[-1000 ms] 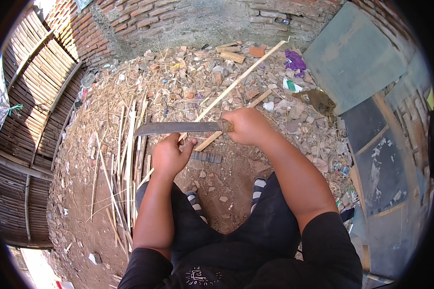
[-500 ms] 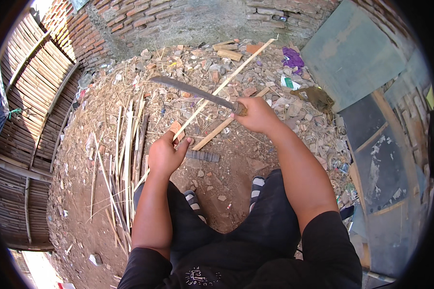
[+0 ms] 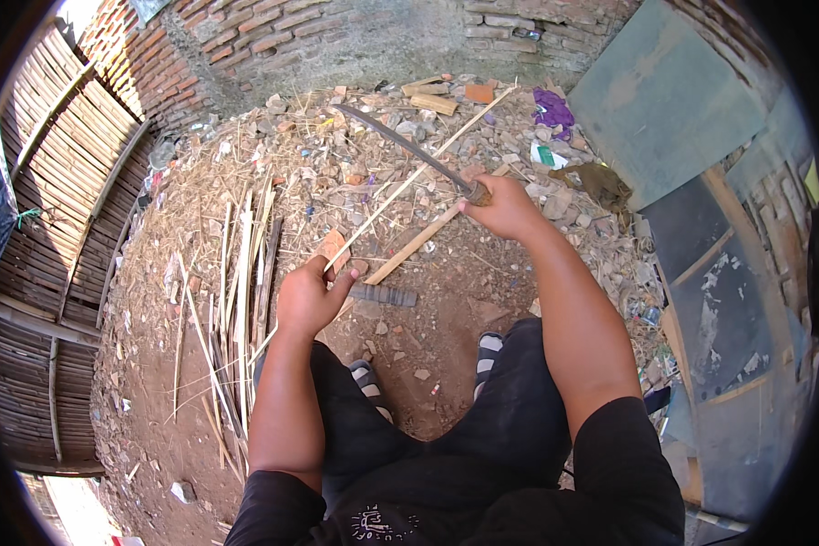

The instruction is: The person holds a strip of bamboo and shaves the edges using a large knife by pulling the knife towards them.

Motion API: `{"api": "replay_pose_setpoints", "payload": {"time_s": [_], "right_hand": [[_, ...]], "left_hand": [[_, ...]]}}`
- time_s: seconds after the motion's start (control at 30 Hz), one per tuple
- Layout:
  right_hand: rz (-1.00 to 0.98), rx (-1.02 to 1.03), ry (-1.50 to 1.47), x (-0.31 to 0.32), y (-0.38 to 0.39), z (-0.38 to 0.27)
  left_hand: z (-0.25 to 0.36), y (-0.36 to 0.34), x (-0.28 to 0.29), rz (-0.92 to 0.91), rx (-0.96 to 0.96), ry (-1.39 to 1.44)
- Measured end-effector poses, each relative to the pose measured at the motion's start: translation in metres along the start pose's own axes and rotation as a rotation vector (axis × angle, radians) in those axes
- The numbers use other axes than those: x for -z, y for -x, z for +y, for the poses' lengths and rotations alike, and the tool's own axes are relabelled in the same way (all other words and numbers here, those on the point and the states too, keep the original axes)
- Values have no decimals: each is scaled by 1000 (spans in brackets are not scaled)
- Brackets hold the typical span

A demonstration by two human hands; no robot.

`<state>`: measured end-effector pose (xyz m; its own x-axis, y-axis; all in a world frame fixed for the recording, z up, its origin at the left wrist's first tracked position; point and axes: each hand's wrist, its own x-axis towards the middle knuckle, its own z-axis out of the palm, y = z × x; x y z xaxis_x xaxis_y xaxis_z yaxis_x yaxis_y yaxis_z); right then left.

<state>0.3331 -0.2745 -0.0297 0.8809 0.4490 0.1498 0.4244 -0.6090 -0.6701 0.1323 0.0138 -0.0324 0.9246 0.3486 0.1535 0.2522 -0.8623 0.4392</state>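
My left hand [image 3: 308, 298] is closed around a long, thin bamboo strip [image 3: 396, 193], which slants up to the far right; its near end runs back past my left wrist. In my right hand [image 3: 502, 211] is the wooden handle of a machete [image 3: 400, 141]. Its dark, curved blade points up and to the left, crossing over the strip in view. Below the blade, a wider bamboo piece [image 3: 414, 244] lies slanted on the ground. A dark, ridged block [image 3: 384, 295] lies between my hands and my feet.
Several split bamboo strips [image 3: 244, 282] lie on the dirt at my left. Rubble and litter cover the ground up to a brick wall [image 3: 337, 36]. A bamboo screen [image 3: 64, 182] stands at the left. Large panels [image 3: 669, 100] lean at the right, near a purple cloth [image 3: 552, 111].
My right hand has moved right with the machete, and its blade now tilts more steeply. The strip's far end has dipped slightly; my left hand has hardly moved.
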Motion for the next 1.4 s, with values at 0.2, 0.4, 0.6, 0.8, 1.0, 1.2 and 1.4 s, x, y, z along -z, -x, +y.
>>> {"api": "replay_pose_setpoints", "payload": {"time_s": [0.2, 0.4, 0.6, 0.8, 1.0, 1.2, 1.4], "right_hand": [[-299, 240, 217, -24, 6, -42], [-329, 298, 198, -23, 2, -29], [-173, 95, 105, 0, 2, -10], [-223, 229, 102, -19, 8, -41], [-281, 259, 264, -25, 7, -52], [-52, 24, 33, 9, -3, 0], [-75, 116, 29, -12, -1, 0]], "left_hand": [[5, -2, 0, -15, 11, 82], [-5, -1, -5, 15, -37, 154], [-6, -4, 1, -23, 28, 106], [-3, -2, 2, -64, 94, 210], [-19, -1, -12, 37, -131, 80], [-9, -1, -2, -7, -35, 21], [-1, -4, 1, -102, 91, 99]]}}
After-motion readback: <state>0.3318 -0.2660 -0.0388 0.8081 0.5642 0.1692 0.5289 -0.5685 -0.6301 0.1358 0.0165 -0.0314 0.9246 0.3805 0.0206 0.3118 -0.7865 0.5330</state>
